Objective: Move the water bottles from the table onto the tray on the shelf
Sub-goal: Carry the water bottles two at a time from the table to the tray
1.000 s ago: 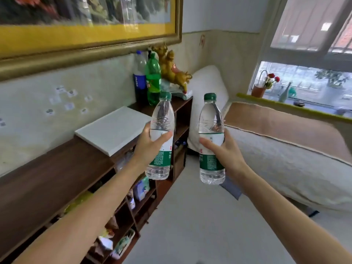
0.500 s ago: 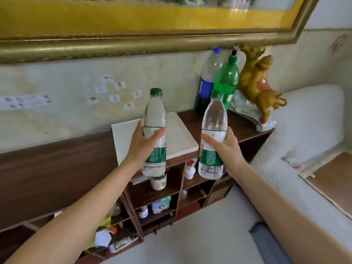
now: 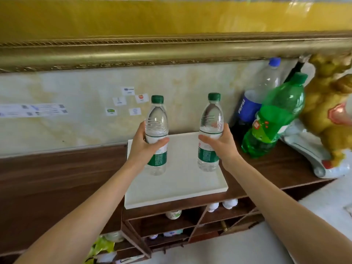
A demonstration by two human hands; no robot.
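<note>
Both water bottles, the left (image 3: 156, 130) and the right (image 3: 211, 126), are clear, glossy plastic with ribbed shoulders, green plastic caps and shiny green-and-white film labels. The tray (image 3: 182, 189) looks smooth, matt white. The shelf (image 3: 57, 180) is dark wood-grain with a dull sheen. The cola bottle (image 3: 253, 103) and green bottle (image 3: 274, 119) are glossy plastic. The figurine (image 3: 329, 103) shines gold, the frame (image 3: 171, 50) is carved gilt, and the wall (image 3: 76, 122) is polished, marble-like, with paper stickers (image 3: 129, 101).
</note>
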